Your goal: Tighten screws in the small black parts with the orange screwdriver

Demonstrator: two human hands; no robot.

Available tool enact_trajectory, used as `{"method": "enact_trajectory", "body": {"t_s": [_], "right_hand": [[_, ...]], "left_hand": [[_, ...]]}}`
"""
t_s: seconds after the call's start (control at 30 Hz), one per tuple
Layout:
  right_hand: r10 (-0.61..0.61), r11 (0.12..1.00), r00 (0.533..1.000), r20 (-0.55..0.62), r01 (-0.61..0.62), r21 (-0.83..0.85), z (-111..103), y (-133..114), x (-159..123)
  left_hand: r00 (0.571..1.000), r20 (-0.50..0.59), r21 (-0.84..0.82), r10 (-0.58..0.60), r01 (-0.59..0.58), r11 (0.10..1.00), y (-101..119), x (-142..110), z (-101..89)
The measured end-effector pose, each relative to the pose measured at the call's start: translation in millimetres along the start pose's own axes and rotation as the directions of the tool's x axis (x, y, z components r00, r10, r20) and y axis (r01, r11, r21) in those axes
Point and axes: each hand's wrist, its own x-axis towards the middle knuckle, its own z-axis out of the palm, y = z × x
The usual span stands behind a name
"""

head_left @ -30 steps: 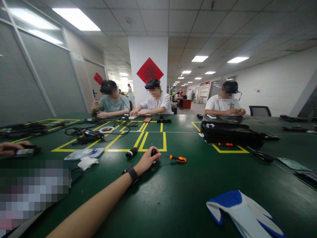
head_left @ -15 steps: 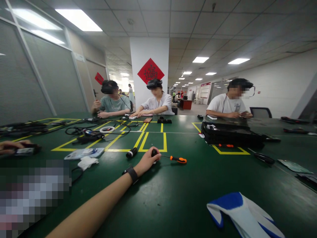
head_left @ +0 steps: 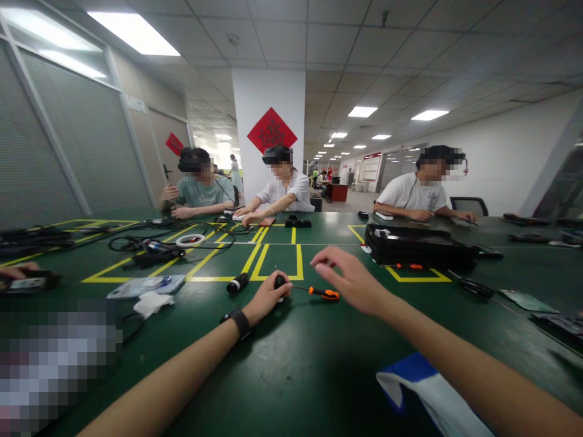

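Note:
My left hand (head_left: 265, 297), with a dark band at the wrist, is closed around a small black round-topped object (head_left: 279, 281) standing on the green table. Its lower part is hidden by my fingers. To the right lies a screwdriver (head_left: 324, 294) with an orange and black handle, its thin shaft pointing toward that object. My right hand (head_left: 348, 279) hovers above and right of the handle, empty, with fingers curved and apart from the thumb. Left of my left hand rests a short black cylinder (head_left: 237, 283) with a pale band.
A blue and white glove (head_left: 432, 388) lies near, partly under my right forearm. Black trays (head_left: 419, 246) are stacked at right, by another orange-handled tool (head_left: 412, 266). Cables (head_left: 155, 252), a plastic bag (head_left: 146, 285) and tissue (head_left: 153, 303) lie left. Three people sit opposite.
My right hand has come in from the right, over the table near the screwdriver. My left hand keeps its hold on the black object. The view has shifted slightly.

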Motion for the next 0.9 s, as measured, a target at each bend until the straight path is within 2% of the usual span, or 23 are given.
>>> {"method": "enact_trajectory", "body": {"t_s": [0.07, 0.17, 0.27, 0.57, 0.7, 0.9], "right_hand": [[0.022, 0.999, 0.998, 0.054, -0.02, -0.034, 19, 13, -6], [0.147, 0.987, 0.988, 0.056, -0.143, -0.069, 49, 40, -18], [0.163, 0.984, 0.985, 0.048, -0.159, -0.081, 64, 56, -28], [0.202, 0.978, 0.978, 0.044, -0.199, -0.058, 60, 52, -32], [0.174, 0.985, 0.983, 0.055, -0.174, -0.018, 60, 51, -31], [0.162, 0.984, 0.986, 0.035, -0.159, -0.078, 60, 52, -30]], "left_hand": [[1.0, 0.004, 0.007, -0.003, 0.002, 1.0, 0, 0, 0.2], [1.0, -0.008, 0.012, -0.004, 0.004, 1.0, -2, 1, 0.7], [1.0, -0.019, 0.013, 0.01, -0.009, 1.0, -5, 2, 1.0], [0.999, -0.05, 0.066, 0.022, -0.019, 0.998, -5, 0, 1.7], [1.0, -0.029, 0.055, 0.005, -0.003, 0.998, -5, -1, 1.5], [1.0, -0.015, 0.038, 0.027, -0.026, 0.999, -6, 1, 1.7]]}}
